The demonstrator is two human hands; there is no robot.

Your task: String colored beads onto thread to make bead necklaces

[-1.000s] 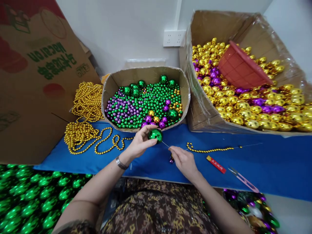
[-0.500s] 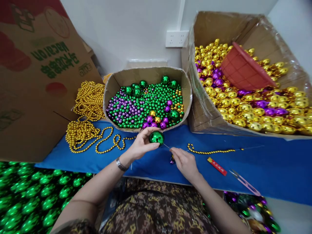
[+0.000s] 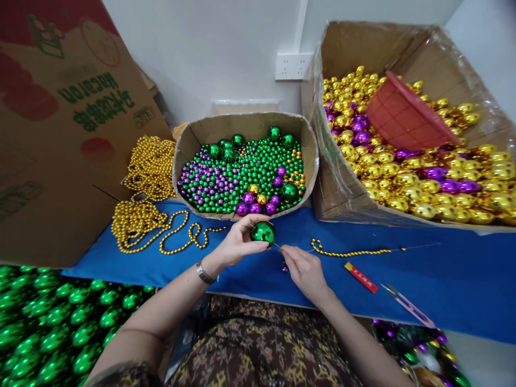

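Pinching a green ball [image 3: 263,233], the left hand [image 3: 237,242] sits just beside the right hand [image 3: 305,269].

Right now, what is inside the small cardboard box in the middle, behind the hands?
The small cardboard box holds mostly small green beads, a patch of purple beads, some gold beads and a few larger green balls. The box bottom is covered by them.

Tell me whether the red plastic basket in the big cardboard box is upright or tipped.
Tipped: the red plastic basket lies slanted among gold balls.
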